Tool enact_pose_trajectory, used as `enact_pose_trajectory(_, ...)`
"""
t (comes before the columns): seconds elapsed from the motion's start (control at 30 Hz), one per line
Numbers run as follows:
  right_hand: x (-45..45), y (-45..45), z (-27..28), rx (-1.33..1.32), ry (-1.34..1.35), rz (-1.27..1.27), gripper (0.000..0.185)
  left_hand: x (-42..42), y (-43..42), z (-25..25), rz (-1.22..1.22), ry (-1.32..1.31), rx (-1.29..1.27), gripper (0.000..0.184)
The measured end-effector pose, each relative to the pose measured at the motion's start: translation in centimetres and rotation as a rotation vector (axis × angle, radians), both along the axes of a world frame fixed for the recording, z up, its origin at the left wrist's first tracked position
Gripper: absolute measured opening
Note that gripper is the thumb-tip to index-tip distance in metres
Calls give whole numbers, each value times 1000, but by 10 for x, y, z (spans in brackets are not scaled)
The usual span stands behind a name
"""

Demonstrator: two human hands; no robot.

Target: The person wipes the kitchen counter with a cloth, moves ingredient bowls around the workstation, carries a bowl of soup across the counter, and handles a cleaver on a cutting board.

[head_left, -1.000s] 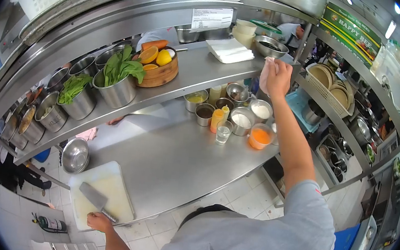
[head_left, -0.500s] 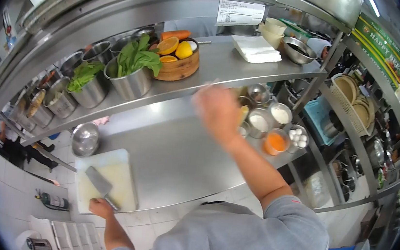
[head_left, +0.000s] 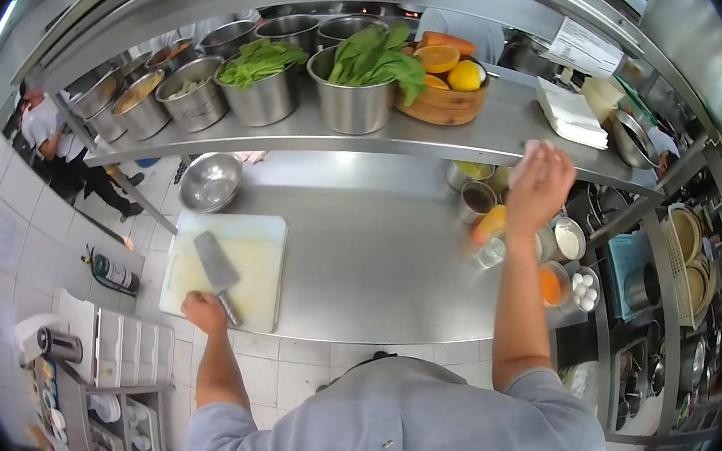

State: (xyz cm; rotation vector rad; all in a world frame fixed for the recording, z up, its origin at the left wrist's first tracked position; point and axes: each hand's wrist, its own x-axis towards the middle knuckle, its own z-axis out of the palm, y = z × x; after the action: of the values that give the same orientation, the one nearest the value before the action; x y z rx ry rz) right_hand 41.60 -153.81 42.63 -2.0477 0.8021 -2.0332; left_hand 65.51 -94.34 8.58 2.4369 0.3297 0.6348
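My left hand [head_left: 206,311], fingers curled in, rests on the front edge of the white cutting board [head_left: 269,242]. Right beside it lies a cleaver [head_left: 217,261], flat on the board with its handle towards me; I cannot tell whether the fingers touch that handle. My right hand [head_left: 542,192] is raised near the front edge of the shelf, above the tubs at the right. Its fingers are closed around a small pale pinkish thing [head_left: 522,165], too unclear to name. Below this hand are a yellow-orange item [head_left: 490,225] and a clear cup [head_left: 491,255].
The steel shelf [head_left: 426,147] crosses above the counter [head_left: 356,269]. It bears metal pots of leafy greens [head_left: 349,101], a wooden bowl of citrus [head_left: 444,107] and white napkins [head_left: 572,113]. A metal bowl [head_left: 211,182] sits behind the board. Eggs [head_left: 584,291] stand at the right.
My right hand has moved to the right along the shelf front and is less blurred. The view has turned, so things sit differently in it. The left hand stays beside the cleaver.
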Motion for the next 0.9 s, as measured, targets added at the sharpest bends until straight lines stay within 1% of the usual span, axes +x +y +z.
enact_pose_trajectory(0.03, 15, 14, -4, -54, 79, -67, 21, 1, 0, 3, 11, -1, 1, 14)
enact_pose_trajectory(0.1, 48, 56, -14, -343, 276, -97, 22, -3, -5, 9, 12, 8, -18, 15)
enact_pose_trajectory(0.17, 92, 103, -20, -323, 198, 78, 24, -6, -6, 15, -12, 42, 12, 16)
enact_pose_trajectory(0.23, 119, 149, -27, -275, 132, 207, 22, -10, -3, 16, -43, 60, 77, 16)
enact_pose_trajectory(0.3, 121, 187, -28, -169, 101, 421, 19, -8, 0, 8, -2, -5, 58, 15)
enact_pose_trajectory(0.37, 116, 208, -64, -184, 312, 643, 16, -3, -2, 16, 12, -33, 23, 15)
enact_pose_trajectory(0.43, 96, 240, -96, -60, 436, 799, 15, -11, -1, 17, 20, 46, -6, 15)
enact_pose_trajectory(0.47, 85, 249, -113, 4, 486, 839, 16, -13, -4, 10, 49, 57, -35, 15)
enact_pose_trajectory(0.5, 74, 254, -132, 73, 537, 885, 18, -10, -3, 7, 15, 12, -22, 14)
enact_pose_trajectory(0.53, 65, 253, -163, 162, 589, 922, 19, -7, 6, 5, -12, -33, 2, 14)
enact_pose_trajectory(0.57, 62, 244, -195, 246, 640, 961, 20, -6, 8, 9, 13, -10, -2, 14)
enact_pose_trajectory(0.63, 50, 217, -257, 388, 767, 950, 28, -12, 10, 14, 68, 31, 1, 14)
enact_pose_trajectory(0.7, 22, 200, -286, 401, 1081, 768, 44, -9, 7, 13, 33, -52, -80, 12)
enact_pose_trajectory(0.73, 6, 202, -294, 394, 1082, 773, 44, -8, 7, 15, 40, -54, -82, 12)
enact_pose_trajectory(0.8, -18, 209, -302, 118, 1458, 536, 66, -7, 9, 14, 15, -26, -89, 10)
enact_pose_trajectory(0.83, -17, 210, -306, 101, 1468, 545, 66, -7, 10, 12, 0, -68, -70, 7)
enact_pose_trajectory(0.9, -12, 218, -323, 212, 1426, 527, 77, -6, 13, 14, -8, -35, -74, 7)
